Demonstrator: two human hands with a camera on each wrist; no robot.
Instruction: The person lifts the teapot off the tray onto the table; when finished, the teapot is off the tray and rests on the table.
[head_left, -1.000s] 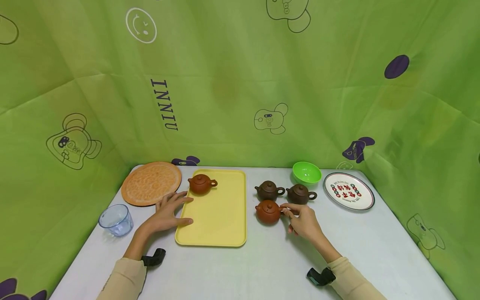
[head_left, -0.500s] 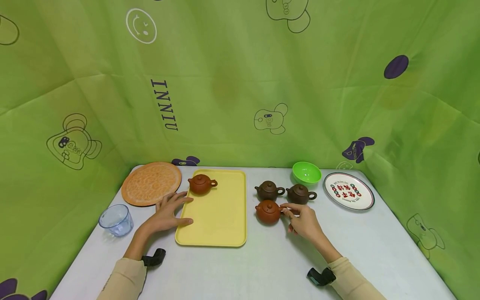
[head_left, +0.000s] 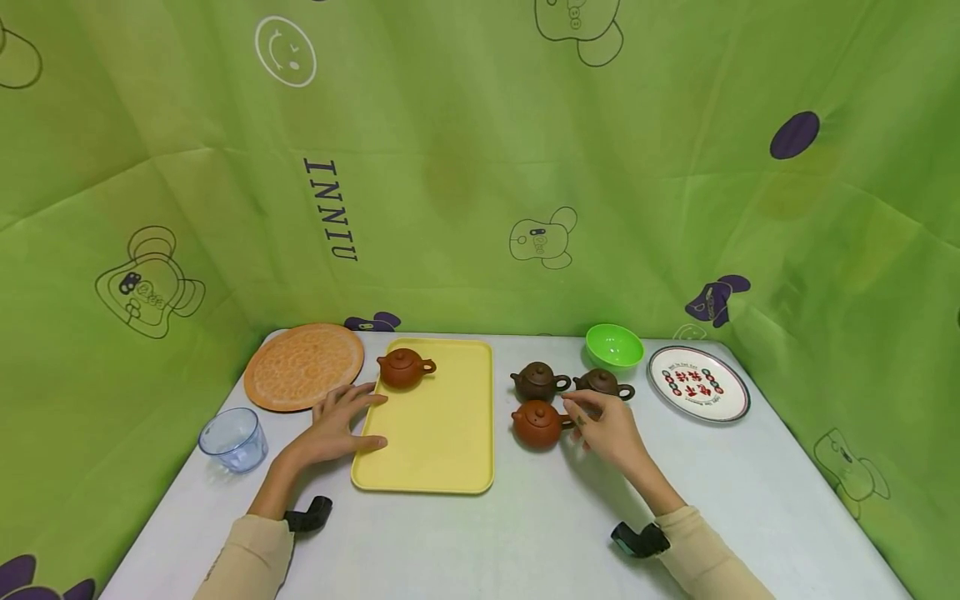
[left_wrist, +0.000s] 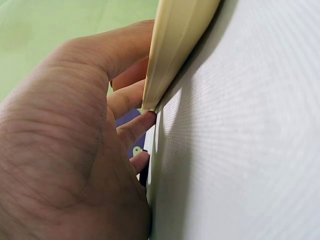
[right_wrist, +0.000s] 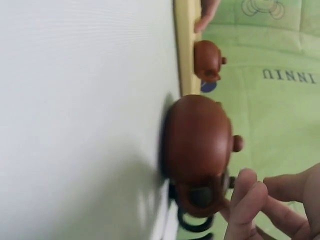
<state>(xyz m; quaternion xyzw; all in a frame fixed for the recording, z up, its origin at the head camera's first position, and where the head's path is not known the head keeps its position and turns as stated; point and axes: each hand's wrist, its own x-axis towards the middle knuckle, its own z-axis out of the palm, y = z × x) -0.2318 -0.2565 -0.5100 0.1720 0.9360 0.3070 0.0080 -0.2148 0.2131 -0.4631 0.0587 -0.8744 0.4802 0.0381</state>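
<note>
My left hand (head_left: 339, 425) rests on the left rim of the yellow tray (head_left: 431, 467), thumb and fingers spread and relaxed over the edge; the left wrist view shows fingertips at the tray's side wall (left_wrist: 175, 50). A reddish-brown teapot (head_left: 402, 369) sits at the tray's back left corner. Right of the tray, a second reddish-brown teapot (head_left: 536, 425) stands on the table with its handle to the right. Beside that handle is my right hand (head_left: 609, 429), holding nothing; in the right wrist view its thumb and fingers (right_wrist: 250, 200) are parted, just off the handle.
Two dark brown teapots (head_left: 537, 381) stand close behind the second one. A green bowl (head_left: 614, 346) and a patterned plate (head_left: 697, 412) are at the back right. At left are a round pizza-like board (head_left: 303, 367) and a clear glass bowl (head_left: 234, 442).
My right hand has let go of the reddish-brown teapot's handle and moved slightly up from it. The teapot stays in place, and my left hand has not moved.
</note>
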